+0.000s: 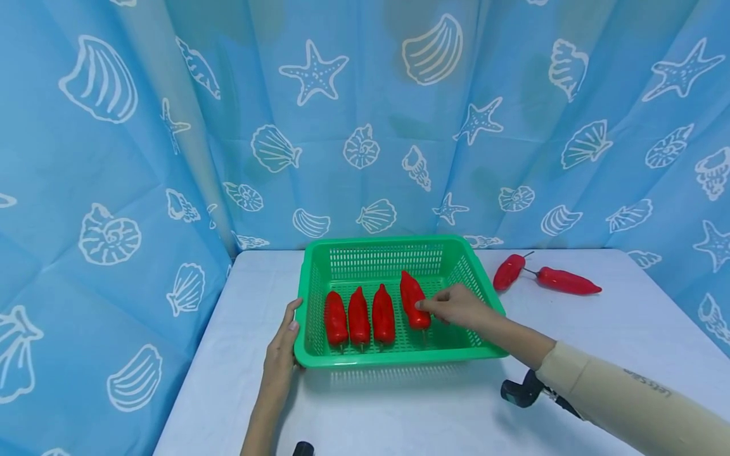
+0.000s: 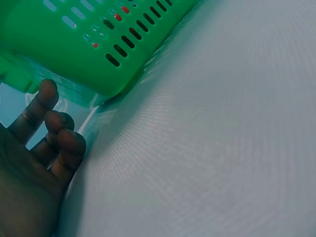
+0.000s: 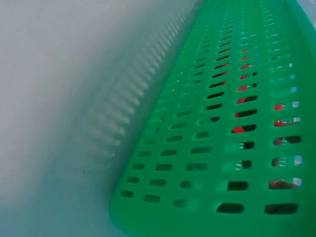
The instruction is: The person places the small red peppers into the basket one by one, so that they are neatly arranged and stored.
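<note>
A green plastic basket (image 1: pixel 399 361) with slotted walls stands on the white table. Inside, three red peppers (image 1: pixel 359 316) lie side by side at the left, stems toward the front. To their right is another red pepper (image 1: pixel 412 297), slightly slanted; my right hand (image 1: pixel 459 306) pinches its right side between thumb and fingers. My left hand (image 1: pixel 279 348) touches the basket's left rim from outside, its fingers loosely bent in the left wrist view. The right wrist view shows the basket's outer wall (image 3: pixel 168 192), with my right hand mostly hidden behind it.
Two more red peppers lie on the table right of the basket, one short pepper (image 1: pixel 509 273) and one longer pepper (image 1: pixel 567 281). A blue curtain (image 1: pixel 353 190) with white shell prints hangs behind the white table (image 1: pixel 228 335). A black wrist-camera part (image 1: pixel 521 391) sits beneath the right forearm.
</note>
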Action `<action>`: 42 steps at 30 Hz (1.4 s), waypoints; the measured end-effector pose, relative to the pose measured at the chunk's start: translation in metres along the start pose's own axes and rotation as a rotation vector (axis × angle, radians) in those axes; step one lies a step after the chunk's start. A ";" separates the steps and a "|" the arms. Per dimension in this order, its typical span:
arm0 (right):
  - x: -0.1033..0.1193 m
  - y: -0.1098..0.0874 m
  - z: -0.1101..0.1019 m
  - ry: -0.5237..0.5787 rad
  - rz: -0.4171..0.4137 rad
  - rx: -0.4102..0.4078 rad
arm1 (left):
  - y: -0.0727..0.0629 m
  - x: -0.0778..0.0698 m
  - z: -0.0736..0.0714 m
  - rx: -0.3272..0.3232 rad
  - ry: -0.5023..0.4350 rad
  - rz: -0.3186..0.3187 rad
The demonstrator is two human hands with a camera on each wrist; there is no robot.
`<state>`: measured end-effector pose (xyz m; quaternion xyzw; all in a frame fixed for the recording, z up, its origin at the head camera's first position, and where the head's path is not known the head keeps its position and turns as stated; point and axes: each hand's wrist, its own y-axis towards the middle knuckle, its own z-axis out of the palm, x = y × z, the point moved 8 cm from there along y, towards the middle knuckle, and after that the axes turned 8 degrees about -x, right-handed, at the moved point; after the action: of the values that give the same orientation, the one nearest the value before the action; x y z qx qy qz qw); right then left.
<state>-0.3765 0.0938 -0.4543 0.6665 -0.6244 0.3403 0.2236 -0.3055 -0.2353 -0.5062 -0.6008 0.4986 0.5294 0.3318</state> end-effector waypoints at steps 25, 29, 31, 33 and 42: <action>-0.011 0.007 0.017 -0.030 0.080 0.040 | -0.003 0.000 0.001 0.015 -0.022 0.006; -0.011 0.007 0.017 -0.031 0.077 0.035 | -0.002 -0.001 0.003 0.025 -0.032 0.010; -0.011 0.007 0.018 -0.033 0.072 0.039 | -0.002 -0.001 0.003 0.023 -0.032 0.012; -0.010 0.007 0.019 -0.038 0.064 0.047 | -0.002 -0.001 0.002 0.020 -0.030 0.015; -0.009 0.008 0.023 -0.059 0.066 0.081 | -0.002 -0.002 0.001 0.013 -0.026 0.012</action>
<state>-0.3805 0.0818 -0.4774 0.6639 -0.6379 0.3529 0.1667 -0.3043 -0.2334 -0.5048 -0.5887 0.5013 0.5361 0.3388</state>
